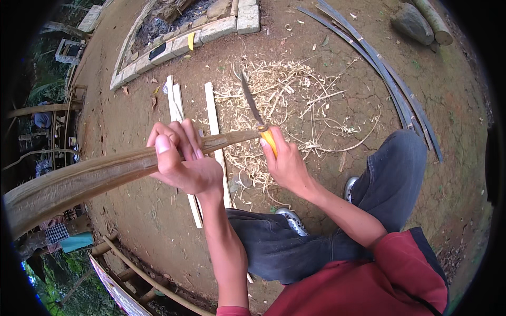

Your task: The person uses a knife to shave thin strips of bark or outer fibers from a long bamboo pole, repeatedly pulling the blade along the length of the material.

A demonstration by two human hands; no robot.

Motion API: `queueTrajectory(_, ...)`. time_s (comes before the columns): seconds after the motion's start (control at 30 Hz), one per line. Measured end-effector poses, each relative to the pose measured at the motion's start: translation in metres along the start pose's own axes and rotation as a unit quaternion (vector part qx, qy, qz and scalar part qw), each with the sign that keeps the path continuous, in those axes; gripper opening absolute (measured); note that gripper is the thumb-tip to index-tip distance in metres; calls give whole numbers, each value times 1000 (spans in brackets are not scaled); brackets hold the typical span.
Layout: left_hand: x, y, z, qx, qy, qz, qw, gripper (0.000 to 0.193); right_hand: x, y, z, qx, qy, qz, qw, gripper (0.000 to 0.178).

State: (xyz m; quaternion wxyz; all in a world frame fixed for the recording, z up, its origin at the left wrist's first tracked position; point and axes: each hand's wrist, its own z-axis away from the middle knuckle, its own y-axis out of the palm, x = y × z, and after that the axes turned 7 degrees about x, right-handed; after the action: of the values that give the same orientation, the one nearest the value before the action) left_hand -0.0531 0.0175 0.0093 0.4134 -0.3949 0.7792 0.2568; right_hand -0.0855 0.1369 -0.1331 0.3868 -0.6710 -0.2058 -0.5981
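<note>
A long brown wooden pole (100, 174) runs from the left rim toward the middle, its thin end close to my right hand. My left hand (187, 160) is closed round the pole, palm up with fingers curled and thumb at the near side; part of the grip is hidden. In my right hand (287, 163) is a knife (249, 100), gripped by its yellow handle, its dark narrow blade pointing up and away. Beyond the blade, pale curled wood shavings (279, 79) lie scattered on the soil.
Pale wooden strips (212, 110) lie beneath the pole. Long dark curved strips (385, 73) rest at the right, near a rock (412, 23) and a log (433, 21). A block-edged fire pit (219, 29) lies ahead, with a dark phone-like slab (157, 51) on its border.
</note>
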Motion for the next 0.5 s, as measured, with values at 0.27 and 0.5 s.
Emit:
queueTrajectory(0.27, 4, -3, -2, 0, 11, 9, 1000, 35, -33, 9, 5, 69, 82, 54, 993, 17)
queueTrajectory(0.5, -1, 12, 8, 7, -5, 35, 999, 37, -95, 18, 21, 127, 155, 91, 976, 28)
